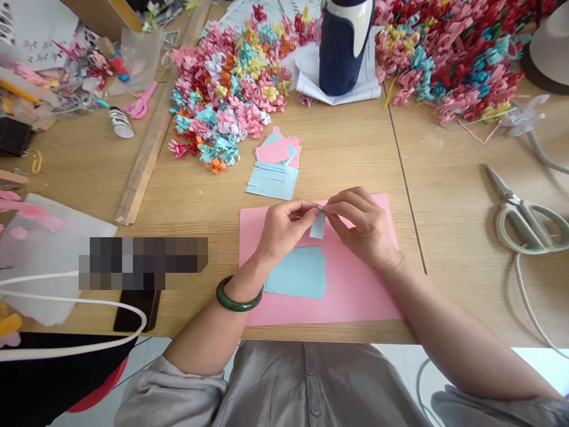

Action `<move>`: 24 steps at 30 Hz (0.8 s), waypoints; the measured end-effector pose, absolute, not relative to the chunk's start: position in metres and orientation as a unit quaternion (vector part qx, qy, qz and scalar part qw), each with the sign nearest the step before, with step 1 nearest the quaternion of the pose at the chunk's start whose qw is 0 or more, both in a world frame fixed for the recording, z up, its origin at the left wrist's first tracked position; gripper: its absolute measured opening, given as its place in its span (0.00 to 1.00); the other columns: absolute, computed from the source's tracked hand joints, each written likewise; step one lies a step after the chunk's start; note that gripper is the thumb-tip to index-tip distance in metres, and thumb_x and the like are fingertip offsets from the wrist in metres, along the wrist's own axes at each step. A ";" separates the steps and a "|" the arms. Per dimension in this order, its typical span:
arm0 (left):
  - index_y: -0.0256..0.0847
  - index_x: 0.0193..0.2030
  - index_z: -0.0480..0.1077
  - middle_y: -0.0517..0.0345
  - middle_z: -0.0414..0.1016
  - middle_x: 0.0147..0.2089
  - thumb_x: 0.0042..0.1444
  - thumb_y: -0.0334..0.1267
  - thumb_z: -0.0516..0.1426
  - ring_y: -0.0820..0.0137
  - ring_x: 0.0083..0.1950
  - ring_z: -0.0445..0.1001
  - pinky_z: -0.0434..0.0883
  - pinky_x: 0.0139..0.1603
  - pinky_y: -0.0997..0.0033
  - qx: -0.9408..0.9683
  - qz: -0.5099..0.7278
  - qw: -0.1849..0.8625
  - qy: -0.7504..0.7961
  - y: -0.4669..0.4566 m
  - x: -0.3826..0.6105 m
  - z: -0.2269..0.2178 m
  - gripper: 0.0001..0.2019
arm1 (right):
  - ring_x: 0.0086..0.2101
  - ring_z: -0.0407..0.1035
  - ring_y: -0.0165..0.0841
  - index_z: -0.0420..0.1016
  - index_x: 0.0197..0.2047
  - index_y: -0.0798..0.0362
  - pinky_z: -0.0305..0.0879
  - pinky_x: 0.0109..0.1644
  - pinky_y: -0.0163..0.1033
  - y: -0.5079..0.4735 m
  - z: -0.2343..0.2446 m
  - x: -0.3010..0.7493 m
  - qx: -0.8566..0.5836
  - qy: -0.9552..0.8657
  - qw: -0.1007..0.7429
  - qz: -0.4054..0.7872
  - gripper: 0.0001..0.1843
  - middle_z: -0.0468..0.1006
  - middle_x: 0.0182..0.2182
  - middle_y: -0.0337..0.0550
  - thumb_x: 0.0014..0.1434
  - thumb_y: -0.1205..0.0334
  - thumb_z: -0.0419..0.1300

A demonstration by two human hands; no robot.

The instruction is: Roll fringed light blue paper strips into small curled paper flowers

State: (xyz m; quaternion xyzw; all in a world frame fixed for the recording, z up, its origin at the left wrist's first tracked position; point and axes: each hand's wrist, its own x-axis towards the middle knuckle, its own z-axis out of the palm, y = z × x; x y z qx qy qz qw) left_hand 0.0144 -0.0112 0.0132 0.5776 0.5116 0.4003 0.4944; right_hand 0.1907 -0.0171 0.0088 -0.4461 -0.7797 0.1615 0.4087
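My left hand (284, 228) and my right hand (362, 228) meet above a pink paper sheet (355, 290) on the wooden table. Both pinch the top of a small light blue paper strip (318, 227) that hangs between the fingertips. A green bangle (237, 299) circles my left wrist. A small stack of light blue paper pieces (297, 273) lies on the pink sheet just below my left hand. Farther back lies a pile of cut blue and pink paper slips (275, 166).
Heaps of curled coloured paper flowers (231, 89) cover the back of the table, more at the far right (457, 53). A dark blue bottle (344, 44) stands between them. Large scissors (520, 213) lie at the right, pink scissors (142, 102) and a glue stick (121, 123) at the left.
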 end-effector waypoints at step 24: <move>0.39 0.32 0.77 0.58 0.80 0.31 0.59 0.43 0.61 0.72 0.33 0.75 0.72 0.36 0.76 0.667 0.394 0.382 0.504 -0.013 0.015 0.017 0.10 | 0.35 0.72 0.31 0.72 0.32 0.52 0.72 0.42 0.39 -0.018 0.016 0.189 -0.507 -0.614 0.395 0.458 0.06 0.77 0.32 0.40 0.59 0.60 0.61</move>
